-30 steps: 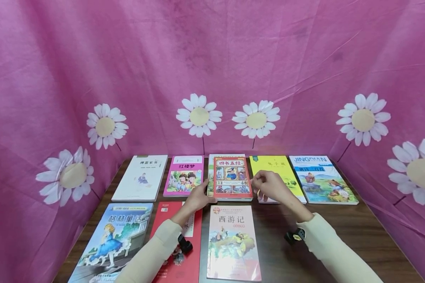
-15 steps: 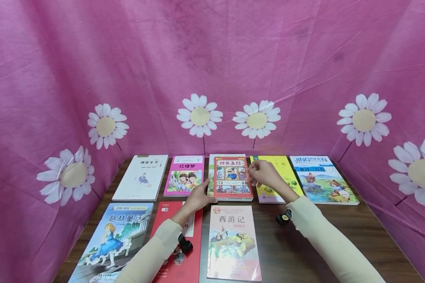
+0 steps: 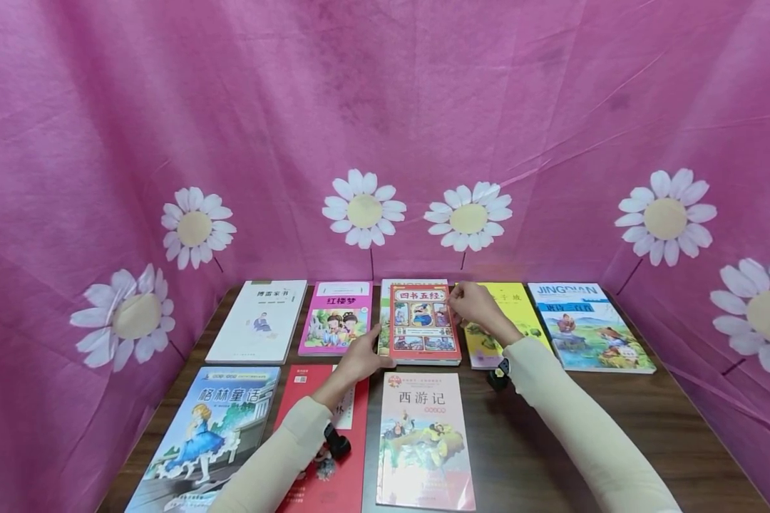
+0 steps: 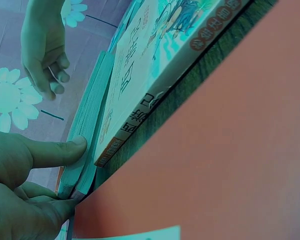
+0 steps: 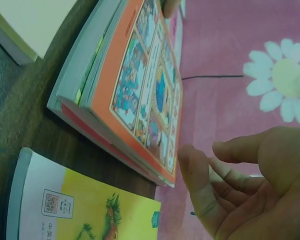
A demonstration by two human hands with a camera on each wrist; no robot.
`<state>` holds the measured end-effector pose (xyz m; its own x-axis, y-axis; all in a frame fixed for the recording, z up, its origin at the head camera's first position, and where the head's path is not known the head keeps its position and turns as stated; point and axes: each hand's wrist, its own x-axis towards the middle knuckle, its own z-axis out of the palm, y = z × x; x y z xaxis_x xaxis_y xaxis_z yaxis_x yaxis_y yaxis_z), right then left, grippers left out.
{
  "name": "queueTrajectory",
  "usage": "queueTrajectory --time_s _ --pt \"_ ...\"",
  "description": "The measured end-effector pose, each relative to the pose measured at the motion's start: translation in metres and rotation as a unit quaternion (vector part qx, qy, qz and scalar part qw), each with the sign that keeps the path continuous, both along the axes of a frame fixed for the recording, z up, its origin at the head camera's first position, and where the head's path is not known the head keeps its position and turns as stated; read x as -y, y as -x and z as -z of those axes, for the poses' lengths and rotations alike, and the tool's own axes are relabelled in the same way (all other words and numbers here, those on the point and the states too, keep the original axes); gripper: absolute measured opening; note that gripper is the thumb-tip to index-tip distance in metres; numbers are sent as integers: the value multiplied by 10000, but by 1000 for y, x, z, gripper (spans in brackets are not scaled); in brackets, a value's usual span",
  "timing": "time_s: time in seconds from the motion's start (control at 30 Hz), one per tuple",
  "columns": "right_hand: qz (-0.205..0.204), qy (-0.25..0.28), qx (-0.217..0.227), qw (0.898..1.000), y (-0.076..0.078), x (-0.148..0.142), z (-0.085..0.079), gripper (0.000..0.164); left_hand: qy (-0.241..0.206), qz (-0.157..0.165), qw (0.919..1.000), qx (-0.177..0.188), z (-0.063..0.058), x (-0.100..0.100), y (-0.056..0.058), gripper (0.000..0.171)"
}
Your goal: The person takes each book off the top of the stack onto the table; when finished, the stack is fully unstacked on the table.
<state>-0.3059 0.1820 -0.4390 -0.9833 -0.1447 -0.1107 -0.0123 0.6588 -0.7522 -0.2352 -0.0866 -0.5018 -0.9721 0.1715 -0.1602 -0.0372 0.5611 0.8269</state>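
Observation:
A red-covered comic-style book [image 3: 420,320] lies on top of a stack at the back middle of the table; in the right wrist view the page edges [image 5: 76,82] of the books below show. My left hand [image 3: 359,356] holds the stack's near left corner, its thumb [image 4: 65,152] along the front page edges and fingers at the left side. My right hand [image 3: 481,308] hovers by the stack's right edge, over the yellow book [image 3: 520,331]. Its fingers are loosely bent with nothing between them, and in the right wrist view a gap separates them from the red book.
The back row also has a white book [image 3: 257,324], a magenta book [image 3: 336,320] and a blue landscape-covered book [image 3: 590,328]. In front lie a blue fairy-tale book [image 3: 205,434], a red book [image 3: 334,477] under my left forearm, and a pale pink book [image 3: 423,442]. A pink curtain [image 3: 385,92] hangs behind.
My right hand has moved away from me and slightly left, up along the stack's right side over the yellow book. My left hand and the books stay in place.

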Motion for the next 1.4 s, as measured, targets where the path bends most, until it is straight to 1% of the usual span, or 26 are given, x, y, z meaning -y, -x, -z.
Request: queueTrajectory --time_s 0.07,0.23,0.37,0.43,0.53,0.63,0.77,0.83,1.0,1.13,1.23,1.37,1.4 --pt "13 -95 28 10000 4 0 1 26 6 9 10000 5 0 0 0 95" --pt "-108 -386 5 9992 12 -2 4 24 0 -1 10000 -1 1 0 1 96" --pt "-131 -446 216 9987 17 -4 9 24 26 9 10000 -13 1 0 1 97" --pt "-154 -454 375 9981 20 -5 12 28 29 12 10000 -8 1 0 0 97" --pt "-154 -447 612 9970 26 -4 18 42 21 13 10000 -10 0 0 0 97" --pt "-100 -531 797 9953 29 -3 27 47 20 15 10000 -11 0 0 0 97" --pt "61 -492 757 9959 25 1 33 30 13 28 10000 6 -1 0 0 97" --pt "122 -354 676 9970 22 2 33 28 -14 34 10000 5 -1 0 0 96" --pt "230 -190 693 9972 22 2 37 28 -39 20 10000 30 0 1 0 97" --pt "317 -275 707 9966 23 0 39 27 -35 1 10000 43 -1 0 0 97" --pt "348 -376 626 9967 24 -3 39 24 -50 21 10000 28 -1 0 0 98" --pt "395 -424 632 9963 25 -4 39 30 -74 64 9999 41 -2 1 0 98" --pt "391 -415 625 9964 25 -4 39 29 -69 67 9999 38 -2 1 0 98"
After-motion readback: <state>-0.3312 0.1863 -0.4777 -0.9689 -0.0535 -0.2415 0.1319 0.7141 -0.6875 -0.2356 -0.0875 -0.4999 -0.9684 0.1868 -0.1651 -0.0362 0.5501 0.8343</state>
